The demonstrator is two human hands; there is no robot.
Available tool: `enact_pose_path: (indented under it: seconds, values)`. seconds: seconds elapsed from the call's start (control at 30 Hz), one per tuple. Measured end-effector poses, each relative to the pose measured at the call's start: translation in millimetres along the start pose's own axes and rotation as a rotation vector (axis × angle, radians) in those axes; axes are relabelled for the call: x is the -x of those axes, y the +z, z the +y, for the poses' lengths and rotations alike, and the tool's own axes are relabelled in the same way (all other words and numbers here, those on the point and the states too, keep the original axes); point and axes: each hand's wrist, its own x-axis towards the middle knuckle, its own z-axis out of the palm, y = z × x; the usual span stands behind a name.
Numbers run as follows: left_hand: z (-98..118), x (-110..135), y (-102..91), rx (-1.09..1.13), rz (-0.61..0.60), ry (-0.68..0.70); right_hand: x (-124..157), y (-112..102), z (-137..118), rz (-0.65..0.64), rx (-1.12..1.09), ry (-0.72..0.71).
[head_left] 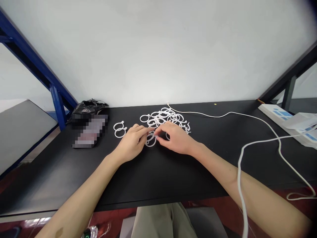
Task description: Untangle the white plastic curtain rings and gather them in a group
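Observation:
A thin white plastic ring [151,145], which looks like a curtain ring, is between my two hands, close to the black tabletop. My right hand [177,138] pinches its upper edge with thumb and forefinger. The fingers of my left hand [132,141] close on the ring's left side, hiding part of it. Just beyond my fingers lies a heap of similar white rings [158,114] with small knobs, tangled over one another. Two more rings [120,133] rest apart, left of my left hand, overlapping each other.
On the left lie a crumpled black plastic bag [89,107] and a blurred flat packet [90,132]. A white cable [257,142] runs across the right side, passing over my right forearm. A white and blue box [284,115] stands at the far right. A pale wall [158,49] rises behind the table.

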Motion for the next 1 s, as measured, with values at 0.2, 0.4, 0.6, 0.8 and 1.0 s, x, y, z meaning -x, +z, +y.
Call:
enact_pose_path:
  seconds: [0.2,0.4,0.6,0.8,1.0]
  values:
    - [-5,-2,3.6,-0.034,0.042,-0.085,1,-1,-2,-0.024,-0.029,-0.014]
    - [-11,-3,2.7,-0.123,0.128,-0.264,1,-2,-4,-0.040,-0.151,0.055]
    - [-9,-2,1.7,-0.169,0.100,-0.279,-2,-2,-2,0.031,-0.246,0.270]
    - [7,1,-4.7,-0.029,0.116,-0.056,-4,-2,1,0.087,-0.381,0.383]
    - [15,1,-0.8,-0.116,0.095,0.028,-4,2,-2,0.170,-0.408,0.379]
